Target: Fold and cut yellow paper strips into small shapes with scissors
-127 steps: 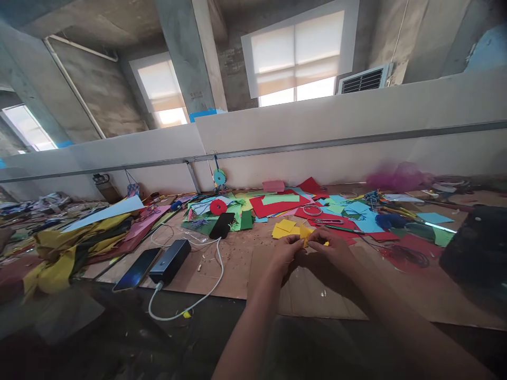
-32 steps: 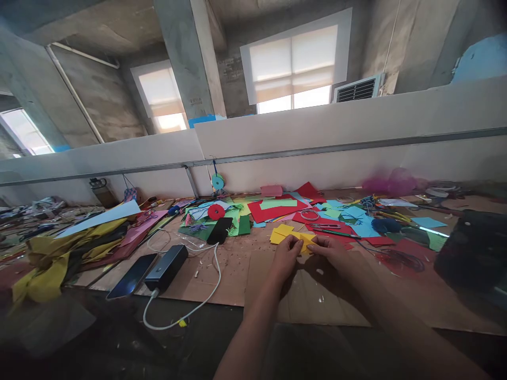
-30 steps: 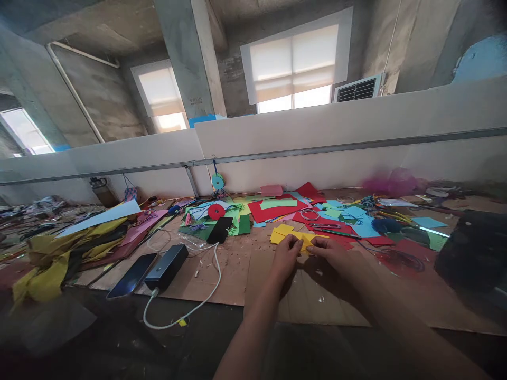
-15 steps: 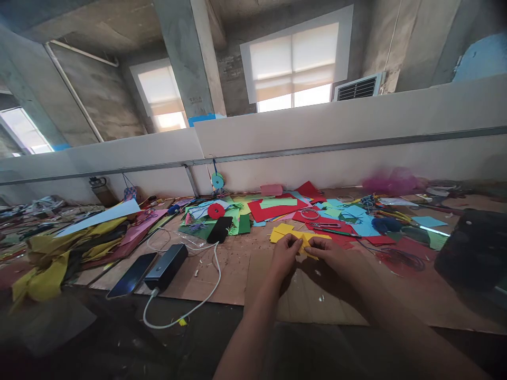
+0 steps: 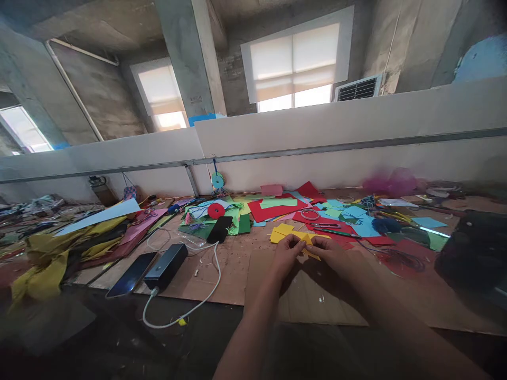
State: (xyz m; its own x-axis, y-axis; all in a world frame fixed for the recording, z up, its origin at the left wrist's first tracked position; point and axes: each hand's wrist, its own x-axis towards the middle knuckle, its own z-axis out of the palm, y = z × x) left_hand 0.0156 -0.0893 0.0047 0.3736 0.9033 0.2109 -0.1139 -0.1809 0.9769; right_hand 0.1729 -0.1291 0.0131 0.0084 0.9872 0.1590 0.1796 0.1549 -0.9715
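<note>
My left hand (image 5: 285,254) and my right hand (image 5: 331,251) meet over a brown cardboard sheet (image 5: 317,301), both pinching a small yellow paper piece (image 5: 309,248) between fingertips. The fingers of both hands are closed on it. Most of the paper is hidden by my fingers. Just behind lie more yellow paper squares (image 5: 282,231), then red paper sheets (image 5: 273,207) and blue paper scraps (image 5: 358,217).
A black phone (image 5: 220,229), a black power bank (image 5: 166,266) with a white cable (image 5: 206,287), and a second phone (image 5: 131,274) lie to the left. Yellow fabric (image 5: 51,258) piles at far left. A dark object (image 5: 473,248) sits at right. A white partition (image 5: 317,142) backs the table.
My hands stayed together over the cardboard, working the yellow paper with small finger movements. The view shifted slightly.
</note>
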